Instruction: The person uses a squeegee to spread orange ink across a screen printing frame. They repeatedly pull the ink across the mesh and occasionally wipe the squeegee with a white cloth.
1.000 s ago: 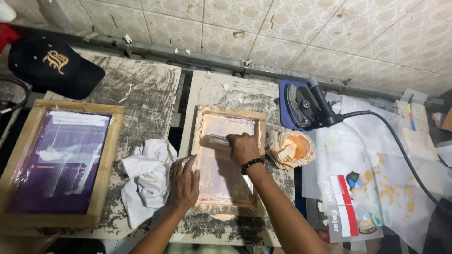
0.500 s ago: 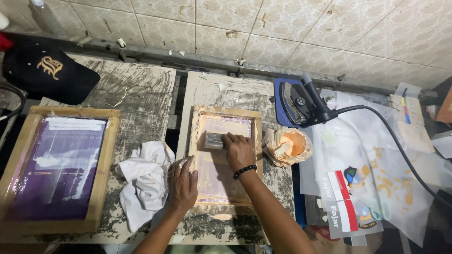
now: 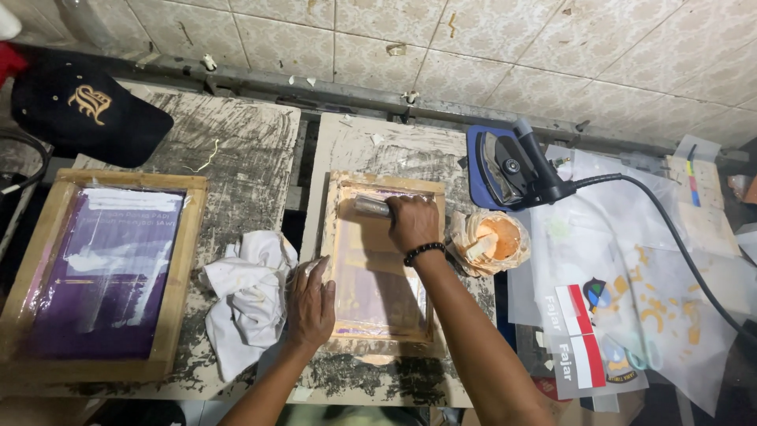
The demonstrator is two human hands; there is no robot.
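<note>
A small wooden screen-printing frame [image 3: 339,237] lies on a stained board in the middle. My right hand [image 3: 412,222] grips a squeegee [image 3: 371,207] near the frame's far edge, on the mesh smeared with orange ink. A black bead bracelet circles that wrist. My left hand [image 3: 309,304] presses flat on the frame's left side, fingers spread, holding nothing.
A crumpled white rag [image 3: 251,300] lies left of the frame. A larger wooden frame with purple mesh [image 3: 102,268] sits at far left, a black cap [image 3: 87,114] behind it. An orange ink tub [image 3: 490,241], an iron [image 3: 509,167] with cord, and printed sheets [image 3: 631,300] lie right.
My right hand has pushed the squeegee toward the frame's far edge. The left hand stays pressed on the frame's left side.
</note>
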